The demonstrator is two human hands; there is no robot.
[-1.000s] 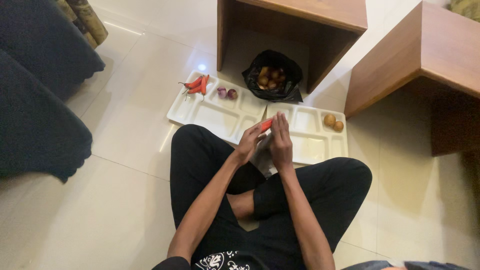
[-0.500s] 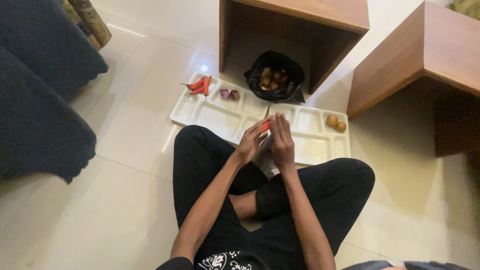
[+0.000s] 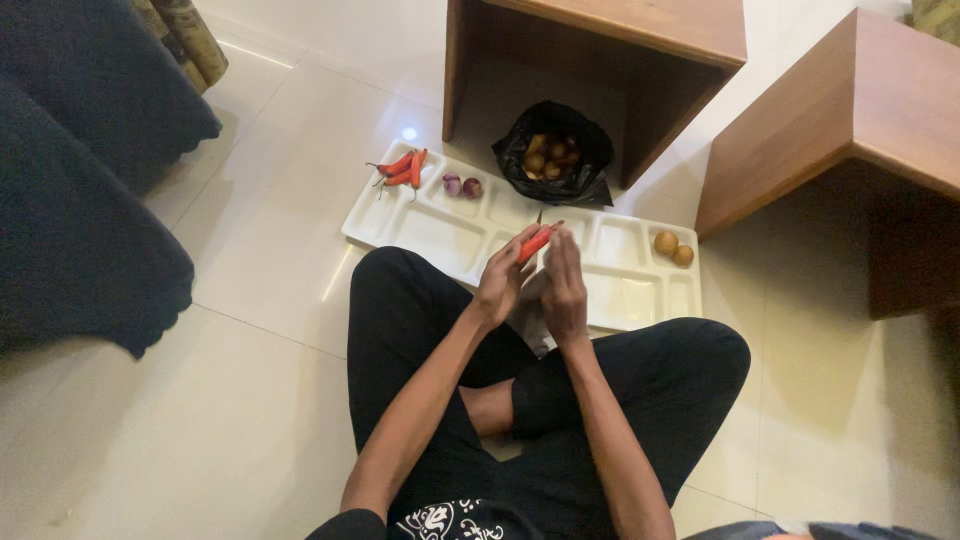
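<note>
Your left hand (image 3: pixel 503 283) still pinches the red chilli (image 3: pixel 536 242), right hand (image 3: pixel 562 285) pressed alongside, unchanged over the near white tray (image 3: pixel 450 240).

Glossy plastic tray (image 3: pixel 455 235) (white) on polished tile floor (image 3: pixel 200 420).

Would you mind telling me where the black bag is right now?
In the head view, the black bag sits on the floor at top centre, in the opening of the wooden cabinet, just beyond the far edge of the white tray.
</note>
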